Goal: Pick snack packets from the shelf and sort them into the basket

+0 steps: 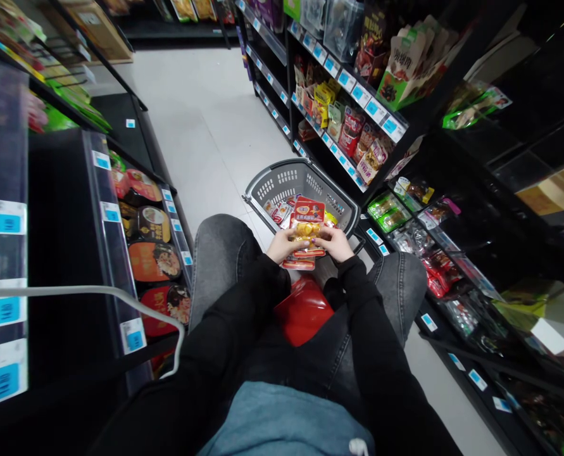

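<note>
Between my knees I hold several red snack packets (pixel 309 210) with clear windows that show yellow food. My left hand (pixel 282 246) grips them from the left side, fingers closed on the edge. From the right, my right hand (pixel 335 243) pinches the same stack, its fingertips over the front. Just beyond and partly under the packets is a grey shopping basket (pixel 305 166) with slotted walls. Inside it lie more small packets (pixel 279 212), partly hidden by the ones in my hands. Below my hands is a glossy red surface (pixel 305 310), whose kind I cannot make out.
Shelves with bowl-shaped food packs (pixel 156 261) stand close on my left. A thin grey cable or bar (pixel 96 290) crosses there. To the right, shelves hold bagged snacks (pixel 350 130) and hanging or laid packets (pixel 440 272). A pale tiled floor (pixel 191 107) runs ahead.
</note>
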`<state>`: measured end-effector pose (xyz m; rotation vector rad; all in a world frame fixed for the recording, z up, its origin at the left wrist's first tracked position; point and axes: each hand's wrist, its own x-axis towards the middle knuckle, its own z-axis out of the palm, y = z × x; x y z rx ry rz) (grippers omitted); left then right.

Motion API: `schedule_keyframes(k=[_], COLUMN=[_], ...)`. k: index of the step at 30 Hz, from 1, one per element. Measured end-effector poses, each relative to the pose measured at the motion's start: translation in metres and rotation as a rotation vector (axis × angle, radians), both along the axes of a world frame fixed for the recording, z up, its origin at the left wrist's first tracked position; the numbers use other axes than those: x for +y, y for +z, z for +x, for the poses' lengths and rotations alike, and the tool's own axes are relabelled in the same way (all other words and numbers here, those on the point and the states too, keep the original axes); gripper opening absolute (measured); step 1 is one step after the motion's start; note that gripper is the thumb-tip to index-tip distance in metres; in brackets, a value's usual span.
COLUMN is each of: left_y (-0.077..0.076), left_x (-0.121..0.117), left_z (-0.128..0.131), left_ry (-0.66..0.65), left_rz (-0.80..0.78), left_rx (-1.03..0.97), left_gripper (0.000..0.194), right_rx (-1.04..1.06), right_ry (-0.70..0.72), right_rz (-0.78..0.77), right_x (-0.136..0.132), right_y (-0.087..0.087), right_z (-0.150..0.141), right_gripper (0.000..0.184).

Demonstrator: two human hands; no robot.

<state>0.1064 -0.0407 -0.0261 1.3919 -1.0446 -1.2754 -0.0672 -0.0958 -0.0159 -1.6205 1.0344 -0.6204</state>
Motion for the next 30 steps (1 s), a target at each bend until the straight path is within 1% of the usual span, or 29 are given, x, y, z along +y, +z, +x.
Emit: schedule_keyframes(k=[4,6,8,11,16,20,22,23,26,28,29,30], left_y=[-0.001,-0.003,-0.004,-0.003,0.001,0.000,-0.001,-0.001,-0.001,-0.001,-0.002,-0.002], left_x=[0.000,0.000,0.001,0.001,0.002,0.001,-0.001,-0.001,-0.002,-0.003,-0.003,-0.003], left_z=[0.001,0.001,0.001,-0.001,-0.002,-0.003,-0.002,-0.001,0.003,0.006,0.007,0.008], left_ry=[-0.013,-0.009,-0.007,-0.006,-0.026,-0.035,-0.008,0.016,0.098,0.134,0.151,0.161], left_rz=[0.042,0.040,0.029,0.009,-0.011,-0.020,-0.019,-0.019,-0.012,-0.015,-0.032,-0.062], left_rx=[-0.030,-0.049,-0.078,-0.109,-0.089,-0.095,-0.110,-0.112,-0.058,-0.010,0.006,0.012], left_gripper=[0.045,0.041,0.038,0.036,0.036,0.038,0.037,0.037,0.036,0.035,0.035,0.038], right_rx=[0.176,0.264,0.310,0.316,0.283,0.197,0.079,0.002,-0.188,-0.177,-0.135,-0.075], right_ry=[0.012,0.010,0.003,0.005,0.021,0.006,-0.069,-0.136,-0.417,-0.587,-0.637,-0.656], right_rz=[-0.092,-0.153,-0.198,-0.211,-0.193,-0.124,-0.057,-0.021,0.074,0.098,0.110,0.133], right_x=[0.004,0.006,0.007,0.009,0.009,0.005,0.000,-0.003,-0.015,-0.023,-0.026,-0.029], right_y=[0.006,0.009,0.011,0.011,0.009,0.004,-0.001,-0.004,-0.013,-0.019,-0.022,-0.024], right_z=[0.002,0.004,0.005,0.005,0.004,0.003,0.000,-0.002,-0.012,-0.020,-0.023,-0.026], right_gripper=[0.026,0.021,0.018,0.019,0.019,0.018,0.019,0.021,0.024,0.024,0.023,0.022])
